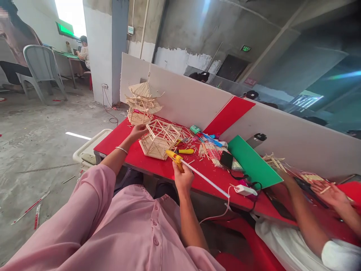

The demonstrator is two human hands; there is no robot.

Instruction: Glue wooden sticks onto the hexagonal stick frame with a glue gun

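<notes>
A wooden-stick frame point(158, 139), many-sided with a stick floor and open sides, stands on the red table. My left hand point(137, 131) has its fingers closed on the frame's upper left edge. In my right hand point(183, 178) is a yellow hot glue gun point(175, 157), its nozzle pointing at the frame's lower right side. A long pale glue stick point(207, 178) sticks out of the gun's rear. Behind the frame rises a tiered stick pagoda point(142, 101). Yellow-handled pliers point(184, 151) lie just beyond the glue gun.
Loose sticks, bagged stick bundles point(216, 150) and a black phone point(226, 159) lie to the right. A green board point(252, 162) leans near a white power strip point(245, 190). At far right, a co-worker's hands point(329, 192) handle sticks. A white partition point(180, 90) runs behind the table point(113, 145).
</notes>
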